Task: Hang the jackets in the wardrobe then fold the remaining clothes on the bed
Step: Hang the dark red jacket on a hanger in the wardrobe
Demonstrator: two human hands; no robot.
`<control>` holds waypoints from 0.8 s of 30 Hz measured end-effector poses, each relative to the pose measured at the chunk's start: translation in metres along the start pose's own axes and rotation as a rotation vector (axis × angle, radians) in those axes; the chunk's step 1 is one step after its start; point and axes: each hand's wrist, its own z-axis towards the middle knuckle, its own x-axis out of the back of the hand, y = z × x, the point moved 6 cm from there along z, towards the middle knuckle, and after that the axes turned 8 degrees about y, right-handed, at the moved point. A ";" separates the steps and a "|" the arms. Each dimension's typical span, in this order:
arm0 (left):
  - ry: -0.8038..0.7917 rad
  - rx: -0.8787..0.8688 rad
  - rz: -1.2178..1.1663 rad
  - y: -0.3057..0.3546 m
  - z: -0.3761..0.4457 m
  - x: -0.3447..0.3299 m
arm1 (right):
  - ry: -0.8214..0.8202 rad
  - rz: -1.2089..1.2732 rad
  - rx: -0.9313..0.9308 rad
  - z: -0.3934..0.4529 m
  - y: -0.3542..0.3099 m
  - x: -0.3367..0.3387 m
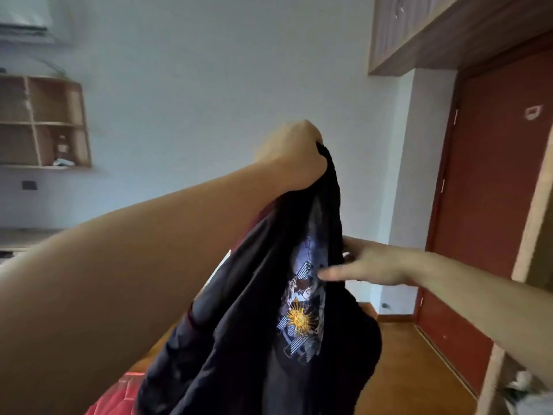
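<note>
A black garment (245, 330) with a blue-and-white print and a yellow sun hangs in the air in front of me. My left hand (294, 151) is raised and shut on its top edge. My right hand (371, 265) reaches in from the right with fingers spread, and the fingertips touch the garment's right side at the print. A strip of the bed's red cover (119, 393) shows below the garment at the bottom left. The wardrobe's pale wooden frame (535, 205) stands at the right edge.
A dark red door (493, 190) is behind my right arm. Wooden overhead cabinets (434, 28) hang at the top right. Wall shelves (45, 121) sit at the left under an air conditioner (24, 22). Wooden floor (419, 369) lies beside the bed.
</note>
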 end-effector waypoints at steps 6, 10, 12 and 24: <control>-0.049 -0.103 0.199 0.035 0.015 -0.041 | 0.485 -0.020 0.006 0.007 0.050 0.039; 0.048 -0.236 0.448 0.041 0.028 -0.046 | 0.634 -0.156 0.036 -0.005 0.078 0.091; 0.067 -0.284 0.486 0.041 0.035 -0.057 | 0.704 -0.211 0.015 -0.006 0.085 0.112; -0.263 0.074 -0.279 0.022 0.093 -0.196 | 0.950 -0.153 -0.164 -0.012 0.128 0.251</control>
